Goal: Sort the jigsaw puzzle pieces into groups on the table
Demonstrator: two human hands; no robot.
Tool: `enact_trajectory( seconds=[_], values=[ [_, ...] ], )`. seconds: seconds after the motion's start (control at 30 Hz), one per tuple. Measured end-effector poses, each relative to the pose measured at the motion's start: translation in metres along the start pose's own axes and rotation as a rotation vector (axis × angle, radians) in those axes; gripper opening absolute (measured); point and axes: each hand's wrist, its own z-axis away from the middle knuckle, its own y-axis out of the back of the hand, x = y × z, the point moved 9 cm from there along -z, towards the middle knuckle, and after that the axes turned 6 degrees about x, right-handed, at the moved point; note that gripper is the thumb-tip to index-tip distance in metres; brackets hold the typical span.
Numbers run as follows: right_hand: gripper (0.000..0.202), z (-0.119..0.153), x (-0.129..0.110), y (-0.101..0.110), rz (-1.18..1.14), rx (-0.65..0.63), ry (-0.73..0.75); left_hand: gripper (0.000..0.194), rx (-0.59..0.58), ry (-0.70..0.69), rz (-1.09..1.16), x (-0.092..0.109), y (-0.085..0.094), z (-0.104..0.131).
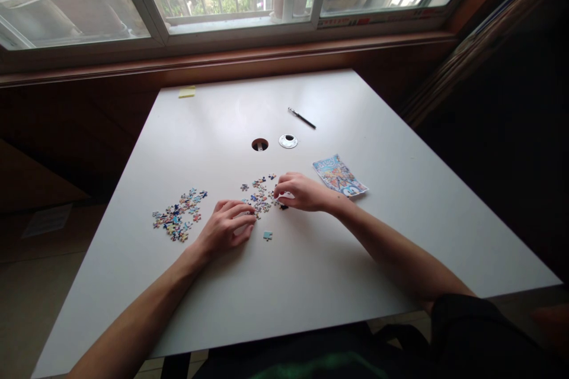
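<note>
My left hand (229, 225) rests on the white table with its fingers curved and apart, the fingertips at the near left edge of a loose cluster of jigsaw pieces (262, 196). My right hand (300, 191) is bent over the right side of that cluster. A gap shows between its thumb and fingers, and small dark pieces lie beneath the thumb. No piece can be made out in either hand. A light blue jigsaw piece (267, 235) lies by itself just in front of the cluster. Left of my left hand spreads a larger pile of mixed jigsaw pieces (178, 216).
A colourful printed packet (340, 175) lies beyond my right wrist. Farther back are a pen (302, 118), a round cable-hole cover (288, 141) and an open cable hole (260, 144). A yellow sticky note (186, 92) is at the table's far left corner, below the window.
</note>
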Motion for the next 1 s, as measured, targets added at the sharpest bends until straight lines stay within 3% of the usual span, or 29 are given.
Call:
enact_trajectory(
  seconds=[0.33,0.77,1.0],
  values=[
    [0.01,0.001,0.003,0.0,-0.003,-0.042,-0.03,0.016,0.117,0.095,-0.043,-0.013,0.008,0.003],
    [0.013,0.004,0.008,-0.006,-0.027,-0.18,-0.069,0.019,0.096,0.088,-0.025,-0.014,0.006,0.005],
    [0.009,0.005,0.008,-0.009,0.008,-0.184,-0.082,0.02,0.108,0.131,-0.085,-0.018,0.007,0.006]
  ],
)
